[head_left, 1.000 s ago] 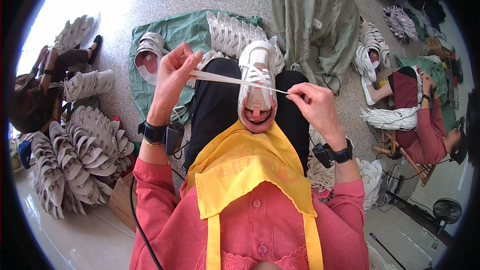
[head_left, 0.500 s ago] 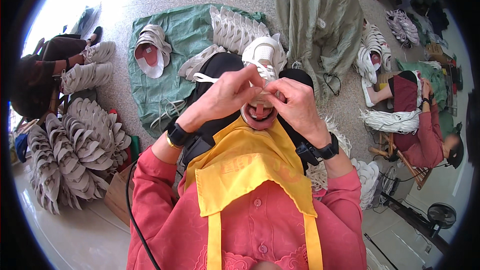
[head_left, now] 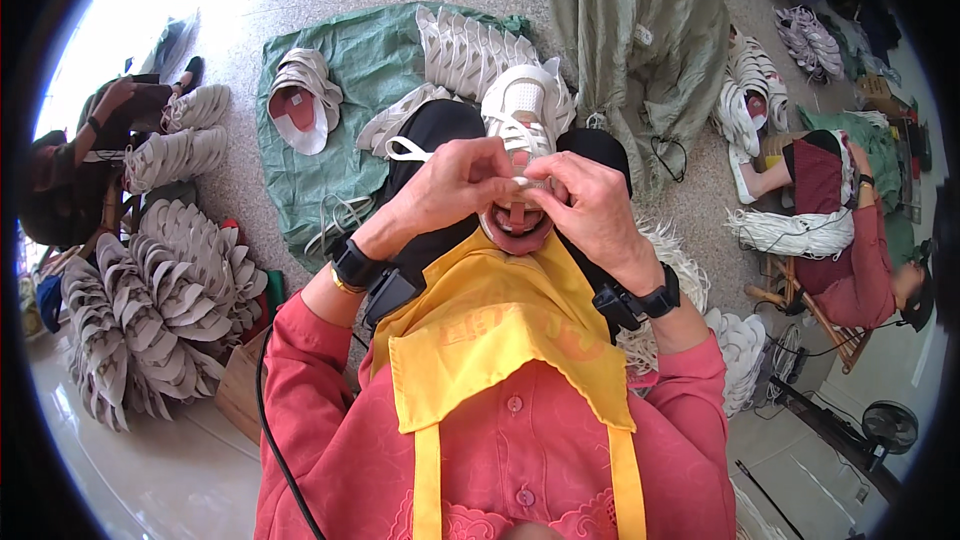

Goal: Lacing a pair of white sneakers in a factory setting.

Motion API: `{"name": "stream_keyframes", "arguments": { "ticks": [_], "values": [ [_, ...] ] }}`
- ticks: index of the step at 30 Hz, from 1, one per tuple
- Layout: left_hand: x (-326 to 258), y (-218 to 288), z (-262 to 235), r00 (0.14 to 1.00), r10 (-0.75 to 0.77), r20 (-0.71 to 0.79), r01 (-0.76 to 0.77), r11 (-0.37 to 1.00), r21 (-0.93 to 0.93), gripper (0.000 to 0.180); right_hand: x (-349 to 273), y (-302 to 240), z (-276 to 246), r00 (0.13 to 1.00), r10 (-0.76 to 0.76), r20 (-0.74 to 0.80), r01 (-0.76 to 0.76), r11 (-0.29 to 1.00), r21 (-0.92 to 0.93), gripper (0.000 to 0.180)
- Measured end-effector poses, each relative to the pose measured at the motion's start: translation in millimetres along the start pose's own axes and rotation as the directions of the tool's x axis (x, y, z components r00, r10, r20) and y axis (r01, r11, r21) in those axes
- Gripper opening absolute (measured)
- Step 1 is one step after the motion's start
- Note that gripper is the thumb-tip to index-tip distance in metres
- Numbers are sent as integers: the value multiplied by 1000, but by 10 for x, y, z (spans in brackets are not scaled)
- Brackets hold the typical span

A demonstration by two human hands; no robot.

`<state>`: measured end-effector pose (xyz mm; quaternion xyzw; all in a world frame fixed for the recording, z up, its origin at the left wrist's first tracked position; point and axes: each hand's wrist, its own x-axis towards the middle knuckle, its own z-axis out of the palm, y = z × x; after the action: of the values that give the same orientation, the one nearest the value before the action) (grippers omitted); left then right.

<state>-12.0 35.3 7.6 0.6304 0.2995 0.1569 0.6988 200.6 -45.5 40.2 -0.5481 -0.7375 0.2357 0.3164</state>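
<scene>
Past the yellow apron (head_left: 500, 340), the left hand (head_left: 445, 185) and right hand (head_left: 592, 202), fingertips close together, pinch a white lace (head_left: 407, 152) above the pale shoe (head_left: 520, 95) between the black-clad knees (head_left: 447, 122), a green sheet (head_left: 375, 60) spread beyond.

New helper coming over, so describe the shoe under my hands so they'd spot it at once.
Find the yellow apron near the middle. At its upper edge, between the knees of the black trousers, sits a pale shoe with a pink heel, toe pointing away. Unlike the stacked shoe pieces on the green sheet, it has the left hand and right hand over it.
</scene>
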Motion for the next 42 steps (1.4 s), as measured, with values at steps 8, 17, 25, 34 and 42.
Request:
{"name": "stream_keyframes", "arguments": {
  "ticks": [8, 17, 25, 34, 42],
  "values": [
    [-25, -146, 40, 980, 11, -197, 19, 988, 154, 14, -160, 42, 64, 982, -151, 115, 160, 984, -73, 22],
    [29, -97, 182, 952, 45, -303, 35, 966, 255, 15, -155, 119, 206, 960, -281, -16, 279, 957, -76, 15],
    [82, 74, 210, 940, -162, -300, 210, 968, 134, 16, -184, 131, 180, 969, -229, -91, 229, 973, -12, 14],
    [132, 20, 207, 954, -109, -281, 170, 964, 203, 15, -179, 133, 160, 972, -220, -77, 221, 975, 1, 17],
    [132, -8, 231, 952, -41, -303, 116, 966, 231, 17, -184, 138, 154, 975, -207, -83, 209, 978, 9, 17]
  ]
}}
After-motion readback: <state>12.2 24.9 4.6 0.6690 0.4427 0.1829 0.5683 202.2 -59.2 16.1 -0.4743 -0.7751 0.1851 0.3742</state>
